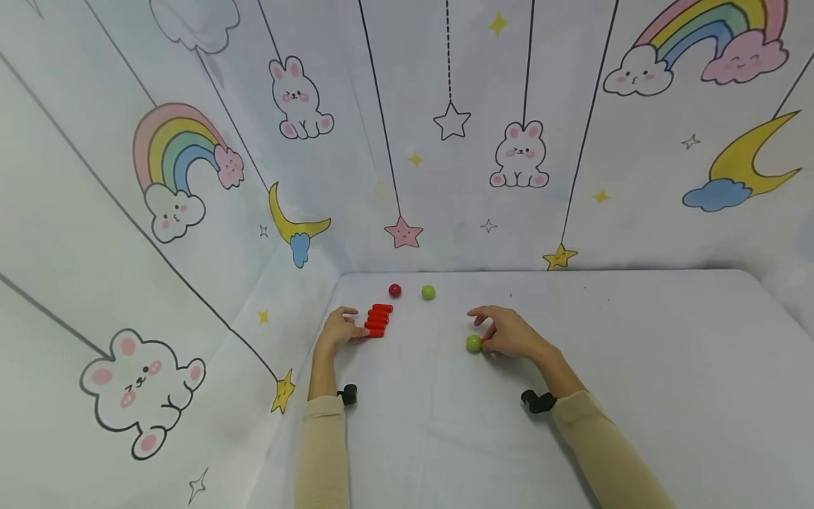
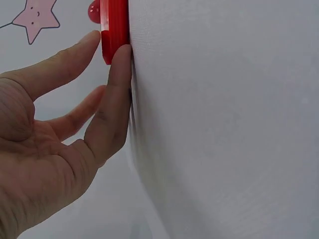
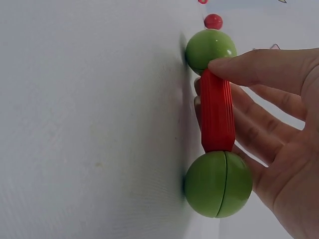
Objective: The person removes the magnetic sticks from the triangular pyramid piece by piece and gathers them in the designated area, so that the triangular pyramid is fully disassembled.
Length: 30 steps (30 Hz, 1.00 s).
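In the right wrist view, a red ridged rod joins two green balls, the far ball and the near ball. My right hand holds this piece close over the table, the thumb at the joint of rod and far ball, fingers behind. From the head view the hand hides most of it, leaving the far ball in sight. My left hand rests at the left end of the nearest of several red rods lying in a row. Its thumb and one finger are right at that rod's end, loosely bent.
Beyond the row of rods, a red ball and a loose green ball sit near the back of the white table. Printed cloth walls stand behind and to the left. Each wrist carries a black camera.
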### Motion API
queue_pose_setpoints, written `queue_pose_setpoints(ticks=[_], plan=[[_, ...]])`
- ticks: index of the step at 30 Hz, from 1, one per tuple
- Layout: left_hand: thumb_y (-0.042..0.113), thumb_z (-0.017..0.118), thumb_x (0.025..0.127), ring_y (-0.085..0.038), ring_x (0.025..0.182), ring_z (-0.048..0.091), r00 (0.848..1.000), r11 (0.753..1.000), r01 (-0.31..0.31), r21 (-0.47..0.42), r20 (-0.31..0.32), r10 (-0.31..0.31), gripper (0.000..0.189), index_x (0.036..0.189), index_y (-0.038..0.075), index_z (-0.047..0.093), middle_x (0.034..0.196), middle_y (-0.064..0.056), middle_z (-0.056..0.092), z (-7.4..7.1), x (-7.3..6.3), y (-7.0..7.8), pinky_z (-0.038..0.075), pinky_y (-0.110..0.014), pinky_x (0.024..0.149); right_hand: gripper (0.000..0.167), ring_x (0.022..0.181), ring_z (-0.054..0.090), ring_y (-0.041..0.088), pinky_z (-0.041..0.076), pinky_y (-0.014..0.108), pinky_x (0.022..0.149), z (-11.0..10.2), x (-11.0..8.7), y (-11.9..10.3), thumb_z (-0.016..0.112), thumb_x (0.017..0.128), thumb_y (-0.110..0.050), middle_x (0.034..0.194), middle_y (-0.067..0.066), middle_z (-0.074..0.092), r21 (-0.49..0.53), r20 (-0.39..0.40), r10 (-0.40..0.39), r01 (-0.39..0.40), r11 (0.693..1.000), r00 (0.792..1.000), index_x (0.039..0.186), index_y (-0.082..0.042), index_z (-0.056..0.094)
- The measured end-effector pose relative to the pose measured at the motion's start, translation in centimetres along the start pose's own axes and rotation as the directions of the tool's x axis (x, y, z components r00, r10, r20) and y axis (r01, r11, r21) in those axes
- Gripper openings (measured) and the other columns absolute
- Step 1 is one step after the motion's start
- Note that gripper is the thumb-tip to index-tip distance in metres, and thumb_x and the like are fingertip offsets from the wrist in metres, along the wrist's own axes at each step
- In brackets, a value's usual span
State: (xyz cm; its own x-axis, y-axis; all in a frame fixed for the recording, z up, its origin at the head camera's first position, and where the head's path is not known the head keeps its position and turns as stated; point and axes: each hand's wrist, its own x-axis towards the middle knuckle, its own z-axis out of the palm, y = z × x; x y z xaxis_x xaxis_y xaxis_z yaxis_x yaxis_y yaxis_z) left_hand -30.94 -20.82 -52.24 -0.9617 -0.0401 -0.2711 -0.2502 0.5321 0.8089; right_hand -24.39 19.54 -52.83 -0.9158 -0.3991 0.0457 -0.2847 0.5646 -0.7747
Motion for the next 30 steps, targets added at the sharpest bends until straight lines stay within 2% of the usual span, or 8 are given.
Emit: queue_pose_setpoints(ticks=[3, 7, 12, 14, 16, 21, 26, 30], plan=[[0.007, 0.081, 0.088, -0.038, 0.119, 0.056, 1.000, 1.000, 0.001, 0.024, -0.025, 0.000, 0.065, 0.146, 0.003, 0.051, 0.141, -0.026, 0.054, 0.1, 0.0, 0.2, 0.056, -0.044, 0.101, 0.078, 0.082, 0.069, 0.013, 0.059, 0.031, 0.065, 0.1, 0.2, -0.1, 0.079, 0.081, 0.007, 0.127, 0.015, 0.065, -0.010, -0.006, 0.002, -0.002, 1.000, 1.000, 0.152, -0.006, 0.050], [0.004, 0.081, 0.088, -0.036, 0.106, 0.064, 0.997, 1.000, -0.003, -0.020, -0.077, 0.002, 0.066, 0.146, 0.004, 0.050, 0.137, -0.026, 0.053, 0.3, -0.6, 1.0, 0.062, -0.038, 0.086, 0.082, 0.081, 0.068, 0.013, 0.059, 0.031, 0.065, 0.2, 0.4, -0.3, 0.078, 0.080, 0.007, 0.124, 0.014, 0.064, -0.021, -0.017, 0.005, -0.005, 1.000, 1.000, 0.155, -0.006, 0.046], [0.006, 0.078, 0.092, -0.034, 0.104, 0.063, 0.991, 0.993, -0.094, -0.065, -0.098, 0.087, 0.059, 0.145, 0.004, 0.052, 0.139, -0.027, 0.053, 1.5, -1.8, 3.0, 0.063, -0.036, 0.080, 0.086, 0.082, 0.068, 0.015, 0.058, 0.032, 0.064, 0.3, 0.4, -0.4, 0.078, 0.080, 0.008, 0.122, 0.015, 0.063, -0.008, -0.028, 0.026, -0.027, 1.000, 0.999, 0.157, -0.007, 0.043], [0.007, 0.077, 0.093, -0.036, 0.106, 0.063, 0.988, 0.985, -0.148, -0.094, -0.052, 0.143, 0.057, 0.144, 0.003, 0.053, 0.140, -0.028, 0.053, 2.5, -2.5, 3.9, 0.063, -0.040, 0.082, 0.086, 0.082, 0.068, 0.015, 0.058, 0.032, 0.063, 0.4, 0.3, -0.3, 0.078, 0.079, 0.008, 0.123, 0.017, 0.062, 0.004, -0.027, 0.028, -0.028, 1.000, 0.999, 0.157, -0.007, 0.043], [0.007, 0.078, 0.093, -0.039, 0.108, 0.065, 0.979, 0.972, -0.195, -0.131, 0.039, 0.202, 0.056, 0.143, 0.002, 0.053, 0.141, -0.029, 0.051, 3.9, -3.1, 4.9, 0.063, -0.043, 0.084, 0.085, 0.083, 0.068, 0.014, 0.058, 0.031, 0.062, 0.5, 0.3, -0.1, 0.079, 0.080, 0.008, 0.125, 0.017, 0.062, 0.015, -0.023, 0.025, -0.025, 1.000, 0.999, 0.156, -0.007, 0.043], [0.007, 0.078, 0.093, -0.046, 0.110, 0.068, 0.911, 0.952, -0.224, -0.209, 0.301, 0.281, 0.058, 0.144, -0.001, 0.051, 0.143, -0.033, 0.047, 7.8, -4.3, 7.2, 0.062, -0.047, 0.085, 0.076, 0.089, 0.070, 0.018, 0.060, 0.032, 0.063, 0.2, 0.2, -0.1, 0.081, 0.083, 0.003, 0.127, 0.018, 0.064, 0.036, -0.006, 0.006, -0.006, 0.999, 1.000, 0.152, -0.005, 0.050], [0.007, 0.079, 0.093, -0.043, 0.106, 0.071, 0.869, 0.954, -0.229, -0.196, 0.399, 0.291, 0.062, 0.146, -0.003, 0.049, 0.144, -0.030, 0.048, 11.3, -4.9, 8.6, 0.063, -0.045, 0.082, 0.066, 0.091, 0.069, 0.018, 0.059, 0.030, 0.069, -0.5, 0.0, -0.2, 0.087, 0.082, -0.005, 0.119, 0.012, 0.069, -0.036, 0.022, 0.061, -0.060, 0.998, 0.998, 0.143, -0.004, 0.059], [0.003, 0.077, 0.093, -0.035, 0.099, 0.074, 0.842, 0.953, -0.225, -0.202, 0.451, 0.294, 0.060, 0.146, -0.003, 0.050, 0.145, -0.028, 0.048, 13.5, -5.1, 9.3, 0.064, -0.043, 0.081, 0.064, 0.094, 0.071, 0.021, 0.061, 0.033, 0.072, -1.2, -0.5, -0.2, 0.088, 0.080, -0.002, 0.117, 0.014, 0.070, -0.057, 0.049, 0.088, -0.085, 0.995, 0.995, 0.139, -0.001, 0.061]])
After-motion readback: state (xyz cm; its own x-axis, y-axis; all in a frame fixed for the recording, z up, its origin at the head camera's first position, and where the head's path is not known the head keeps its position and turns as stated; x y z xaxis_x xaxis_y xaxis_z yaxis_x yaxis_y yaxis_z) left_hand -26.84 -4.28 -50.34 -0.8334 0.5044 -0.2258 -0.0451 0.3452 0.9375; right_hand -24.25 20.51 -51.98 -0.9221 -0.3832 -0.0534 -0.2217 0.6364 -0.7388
